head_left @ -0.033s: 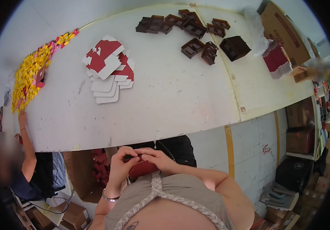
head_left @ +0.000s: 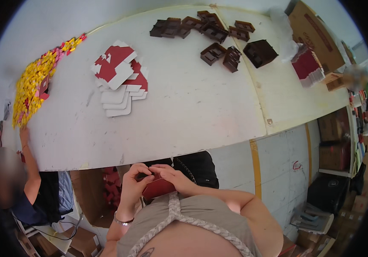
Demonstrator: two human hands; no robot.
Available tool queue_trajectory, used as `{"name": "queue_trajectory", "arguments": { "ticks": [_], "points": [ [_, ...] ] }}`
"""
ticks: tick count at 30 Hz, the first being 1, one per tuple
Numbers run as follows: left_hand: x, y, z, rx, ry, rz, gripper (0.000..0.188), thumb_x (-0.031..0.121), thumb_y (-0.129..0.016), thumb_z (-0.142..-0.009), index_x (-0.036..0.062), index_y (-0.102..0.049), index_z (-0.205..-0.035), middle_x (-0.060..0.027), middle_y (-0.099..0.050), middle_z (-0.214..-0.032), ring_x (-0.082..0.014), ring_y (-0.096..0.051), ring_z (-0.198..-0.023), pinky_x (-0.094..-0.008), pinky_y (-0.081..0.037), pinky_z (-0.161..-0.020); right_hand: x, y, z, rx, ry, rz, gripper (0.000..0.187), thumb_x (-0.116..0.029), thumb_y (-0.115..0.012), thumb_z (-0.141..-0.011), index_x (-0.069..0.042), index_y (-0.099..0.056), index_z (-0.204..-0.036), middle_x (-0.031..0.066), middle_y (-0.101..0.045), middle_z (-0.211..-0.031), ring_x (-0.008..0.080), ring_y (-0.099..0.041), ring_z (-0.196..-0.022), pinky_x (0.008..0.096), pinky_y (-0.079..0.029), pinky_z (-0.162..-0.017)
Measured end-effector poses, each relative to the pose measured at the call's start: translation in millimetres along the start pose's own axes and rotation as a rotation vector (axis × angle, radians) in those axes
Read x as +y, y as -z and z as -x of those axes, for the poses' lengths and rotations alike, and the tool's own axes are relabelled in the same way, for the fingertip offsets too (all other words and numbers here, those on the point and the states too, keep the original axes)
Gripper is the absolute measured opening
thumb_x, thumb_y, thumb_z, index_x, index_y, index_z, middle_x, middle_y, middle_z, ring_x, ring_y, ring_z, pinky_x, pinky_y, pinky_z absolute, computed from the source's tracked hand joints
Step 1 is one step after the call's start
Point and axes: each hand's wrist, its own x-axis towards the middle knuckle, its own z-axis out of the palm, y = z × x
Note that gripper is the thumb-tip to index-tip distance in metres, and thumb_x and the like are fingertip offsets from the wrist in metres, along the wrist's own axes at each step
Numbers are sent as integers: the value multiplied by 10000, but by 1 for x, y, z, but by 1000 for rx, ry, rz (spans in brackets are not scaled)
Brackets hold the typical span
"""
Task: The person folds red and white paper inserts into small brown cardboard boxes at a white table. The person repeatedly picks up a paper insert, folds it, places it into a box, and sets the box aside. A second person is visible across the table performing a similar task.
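Note:
Close against my body, below the table's near edge, a small red cardboard box (head_left: 160, 188) is held between my two hands. My left hand (head_left: 133, 183) grips its left side, fingers curled and thumb at the upper edge. Across its top right lies my right hand (head_left: 176, 178), fingers bent over the upper edge near the left fingertips. Both hands are closed on it, and its underside is hidden. Out on the table (head_left: 171, 120) lies a fanned pile of flat red and white carton blanks (head_left: 116, 103).
Brown plastic trays (head_left: 214, 32) are scattered at the far side. Stacked red cartons (head_left: 306, 66) stand by a large cardboard box (head_left: 316, 38). At left, a person's arm (head_left: 31, 165) reaches to a heap of yellow packets (head_left: 34, 83). An open carton (head_left: 85, 195) holds red pieces below the table.
The view has shifted very slightly. My hands keep their hold on the red box, with only a small shift of the right fingers.

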Motion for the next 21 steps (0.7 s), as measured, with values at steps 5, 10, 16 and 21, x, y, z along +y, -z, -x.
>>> {"name": "queue_trajectory", "arguments": {
  "ticks": [5,10,16,21],
  "points": [
    [-6,2,-2,86,19,190,223,-175,-567,-730,40,-544,-787,-57,-542,-1052,-153,-540,-955,-270,-462,-832,20,0,-3,-43,426,718,417,-168,-493,-950,-14,-485,-1338,157,-353,-1441,251,-450,-1192,353,-343,-1028],
    [43,-31,8,265,-428,-125,217,61,-546,-909,11,-571,-1118,-152,-493,-1274,-240,-517,-1118,-329,-471,-890,-30,-14,-12,41,282,323,448,-152,-504,-936,-72,-458,-1374,80,-491,-1345,164,-494,-1060,326,-374,-981],
    [64,-25,0,115,-678,-721,389,13,-614,-811,-30,-592,-1198,-176,-588,-1214,-297,-577,-1089,-339,-468,-913,-84,-26,-17,201,698,633,471,-36,-494,-870,-35,-470,-1341,95,-530,-1291,217,-515,-995,325,-402,-936],
    [57,-9,-34,363,-645,-389,264,21,-594,-827,-36,-646,-1080,-139,-625,-1118,-251,-594,-1016,-337,-468,-889,-60,-28,5,157,1118,733,276,24,-461,-872,6,-579,-1120,131,-608,-1070,275,-555,-900,351,-450,-822]
  ]
}}
